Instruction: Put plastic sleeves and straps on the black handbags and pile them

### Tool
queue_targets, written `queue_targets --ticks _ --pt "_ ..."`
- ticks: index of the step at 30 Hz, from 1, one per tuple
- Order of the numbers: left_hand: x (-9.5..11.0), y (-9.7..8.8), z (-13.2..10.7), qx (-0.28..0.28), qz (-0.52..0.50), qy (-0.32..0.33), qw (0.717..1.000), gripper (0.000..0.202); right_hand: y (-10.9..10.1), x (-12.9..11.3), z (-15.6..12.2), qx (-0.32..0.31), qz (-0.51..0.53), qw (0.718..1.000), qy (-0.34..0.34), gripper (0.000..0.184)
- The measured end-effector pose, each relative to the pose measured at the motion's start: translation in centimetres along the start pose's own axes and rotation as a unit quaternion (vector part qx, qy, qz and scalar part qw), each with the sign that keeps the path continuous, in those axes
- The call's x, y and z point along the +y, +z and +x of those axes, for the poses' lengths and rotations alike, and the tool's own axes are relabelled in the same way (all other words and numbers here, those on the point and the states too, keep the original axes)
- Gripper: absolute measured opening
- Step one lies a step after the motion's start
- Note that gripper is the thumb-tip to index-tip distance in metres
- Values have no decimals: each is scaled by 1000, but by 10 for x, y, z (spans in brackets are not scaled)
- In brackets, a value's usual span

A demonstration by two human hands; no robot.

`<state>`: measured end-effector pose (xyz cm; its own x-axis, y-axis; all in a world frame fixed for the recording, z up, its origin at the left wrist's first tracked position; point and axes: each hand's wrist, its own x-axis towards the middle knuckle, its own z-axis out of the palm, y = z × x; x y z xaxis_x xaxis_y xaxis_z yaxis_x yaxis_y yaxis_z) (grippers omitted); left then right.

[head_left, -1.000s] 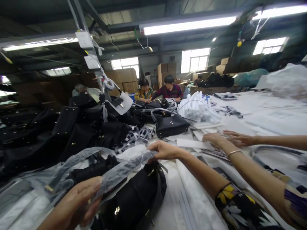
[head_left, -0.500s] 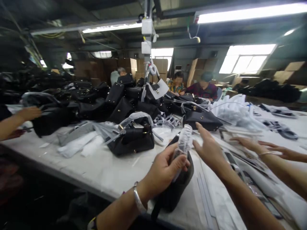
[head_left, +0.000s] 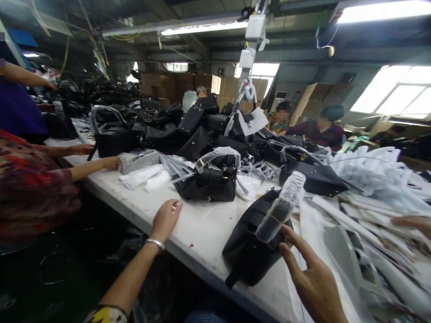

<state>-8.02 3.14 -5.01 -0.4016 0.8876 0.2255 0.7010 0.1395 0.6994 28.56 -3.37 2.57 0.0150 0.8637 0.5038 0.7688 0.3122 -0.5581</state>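
A black handbag [head_left: 249, 242] stands near the table's front edge, its handle [head_left: 281, 208] wrapped in clear plastic and sticking up. My right hand [head_left: 313, 273] is open at the bag's right side, thumb and fingers apart, the fingertips at or against it by the base of the handle. Over the table's front edge, left of that bag, is my left hand [head_left: 166, 220]. Its fingers are curled together with a small whitish spot at the tips; what they hold, if anything, is unclear. Beyond it sits another black handbag [head_left: 210, 184] with a wrapped handle.
Many black bags [head_left: 195, 143] are heaped at the back. White plastic wrapping [head_left: 367, 170] and pale strips [head_left: 373, 224] cover the right side. A co-worker's hand [head_left: 414, 222] reaches in from the right; a co-worker in a patterned top [head_left: 33, 184] stands at left. A pole [head_left: 247, 67] rises mid-table.
My left hand has let go of the wrapped handle and moved left, away from the bag. My right hand has come down to the bag's side. The view has turned left.
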Motion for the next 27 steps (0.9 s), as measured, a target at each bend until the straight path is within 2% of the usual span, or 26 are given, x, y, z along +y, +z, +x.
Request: queue_targets --ticks 3,6,8,10,11,13,17,19,21,23,27 --pt "-35 -10 41 1 51 -55 997 28 2 -10 4 15 25 999 28 43" --pt "-49 -9 63 -29 55 -73 995 23 3 -21 -6 43 74 994 71 34" --pt "-52 -8 67 -53 35 -67 996 23 6 -24 -21 -6 131 986 107 35" --pt "-50 -8 63 -67 -1 -51 996 25 13 -23 -40 -101 183 967 144 40" --pt "-47 -9 59 -71 -25 -40 996 27 19 -21 -49 -145 196 957 159 42" --pt "-36 -10 46 -89 -80 -20 993 35 32 -17 -65 -193 198 944 182 42" --pt "2 -14 9 -152 -170 16 974 70 58 -15 -79 -191 192 938 216 44" --pt "23 -16 -9 -176 -208 27 962 79 67 -19 -78 -191 215 929 234 43" --pt "41 -19 -26 -204 -236 26 950 78 71 -24 -77 -208 258 911 245 39" --pt "53 -21 -44 -242 -239 16 940 68 73 -28 -76 -223 311 890 249 39" --pt "58 -25 -80 -308 -232 -9 923 46 70 -33 -77 -228 412 843 261 43"
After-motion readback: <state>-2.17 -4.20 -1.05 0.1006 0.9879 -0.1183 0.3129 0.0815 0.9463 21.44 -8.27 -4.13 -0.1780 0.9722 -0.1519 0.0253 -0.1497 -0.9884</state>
